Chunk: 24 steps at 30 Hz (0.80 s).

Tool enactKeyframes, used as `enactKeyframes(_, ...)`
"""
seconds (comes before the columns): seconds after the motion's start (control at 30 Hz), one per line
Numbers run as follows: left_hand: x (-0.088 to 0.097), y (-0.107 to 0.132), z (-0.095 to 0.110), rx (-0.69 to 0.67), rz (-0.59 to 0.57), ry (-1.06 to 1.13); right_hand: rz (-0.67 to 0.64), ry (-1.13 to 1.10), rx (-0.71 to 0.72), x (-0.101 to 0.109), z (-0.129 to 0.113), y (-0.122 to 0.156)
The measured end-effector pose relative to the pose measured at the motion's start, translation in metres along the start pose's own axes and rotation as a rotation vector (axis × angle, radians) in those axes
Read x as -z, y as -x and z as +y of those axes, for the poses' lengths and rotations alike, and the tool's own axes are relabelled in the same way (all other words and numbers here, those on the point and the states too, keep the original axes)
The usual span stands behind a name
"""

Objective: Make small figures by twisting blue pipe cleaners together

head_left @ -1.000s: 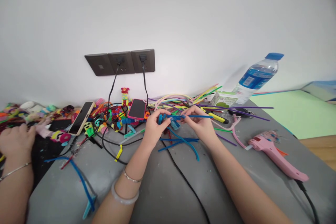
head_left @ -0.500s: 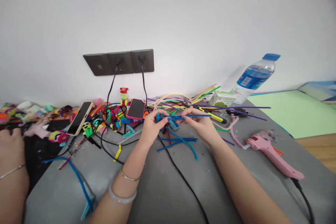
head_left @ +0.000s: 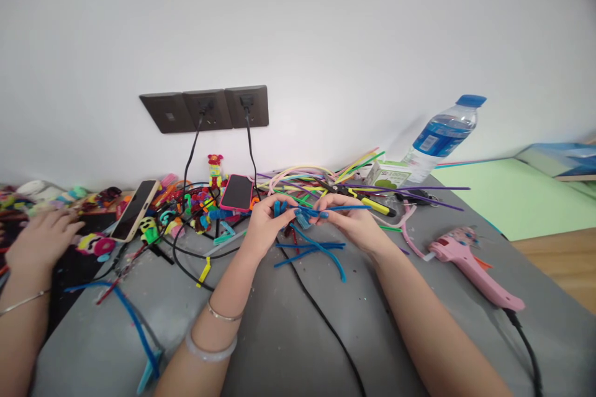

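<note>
Between my two hands is a blue pipe cleaner [head_left: 350, 207], its straight end sticking out to the right past my fingers. My left hand [head_left: 270, 217] is closed, pinching a blue bent pipe-cleaner piece [head_left: 280, 207]; its full shape is hidden by the fingers. My right hand [head_left: 347, 218] pinches the pipe cleaner close beside the left fingertips. A light blue piece [head_left: 303, 221] shows between the fingertips. Below them, several loose blue pipe cleaners [head_left: 310, 249] lie on the grey table [head_left: 288, 316], one of them curved.
A pink glue gun [head_left: 479, 273] lies at right, near a water bottle [head_left: 442, 136] and pliers [head_left: 363, 197]. Phones [head_left: 236, 192], cables and colourful pipe-cleaner figures [head_left: 215, 170] crowd the back left. A co-worker's hand [head_left: 41, 242] is at far left. A black cord [head_left: 326, 316] crosses the table.
The view has shifted slightly, so the scene sits a little further left. My hands keep their pinch with little change. The co-worker's hand has moved forward and its fingers have spread.
</note>
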<state>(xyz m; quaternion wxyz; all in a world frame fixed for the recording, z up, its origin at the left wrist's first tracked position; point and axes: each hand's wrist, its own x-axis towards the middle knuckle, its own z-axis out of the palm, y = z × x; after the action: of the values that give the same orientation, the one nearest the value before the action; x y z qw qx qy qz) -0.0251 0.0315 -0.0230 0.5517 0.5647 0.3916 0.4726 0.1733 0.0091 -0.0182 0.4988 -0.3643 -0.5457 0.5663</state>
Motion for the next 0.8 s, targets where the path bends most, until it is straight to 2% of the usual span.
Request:
enactKeyframes(0.2,0.0008,0.001,-0.0002,-0.012,-0.009,-0.034,-0.057,-0.051,-0.002,-0.0024,-0.0006,-0.0011)
enactKeyframes(0.47,-0.0014,0.0016,-0.0002,0.023,-0.031,0.026,-0.122,0.018,0.006,-0.0018,-0.0003,-0.0011)
enactKeyframes(0.67,-0.0021,0.0029,-0.0019,0.04,-0.093,0.075,-0.212,-0.03,-0.018,-0.0022,0.002,0.0013)
enactKeyframes(0.8,0.0003,0.0024,0.0003,0.087,-0.137,0.118,-0.183,-0.071,-0.056,-0.0027,0.0044,0.0009)
